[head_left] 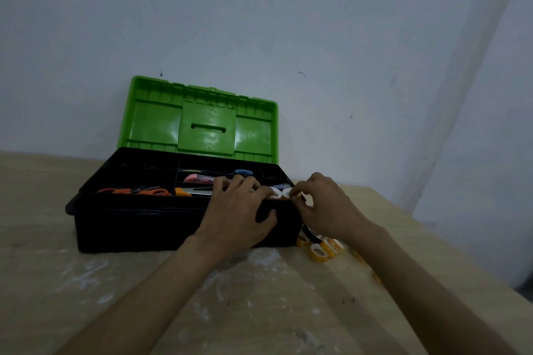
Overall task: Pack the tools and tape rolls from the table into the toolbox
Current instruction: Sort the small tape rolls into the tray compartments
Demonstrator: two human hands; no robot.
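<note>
The black toolbox (138, 228) stands open on the wooden table (86, 297), close to the wall (288, 23), with its green lid (199, 121) raised upright behind it. In its front right compartment lie 2 small rolls. The right hand (326, 204) has its fingers curled over the box's right front corner and pinches the small tape roll (288, 192) there, while the second small roll (275, 194) sits just beside it to the left.

The left hand (236, 210) grips the toolbox's front wall, fingers hooked over the rim into the tray and thumb pressed against the outer face. Further left in the tray lie orange scissors (135, 191), a yellow-handled cutter (184, 192) and a pink utility knife (199, 179), with a blue tape roll (243, 172) behind.

On the table, just right of the toolbox and partly under the right wrist, a cluster of loose yellow rolls (318, 252) lies beside a black tape roll (311, 235).
</note>
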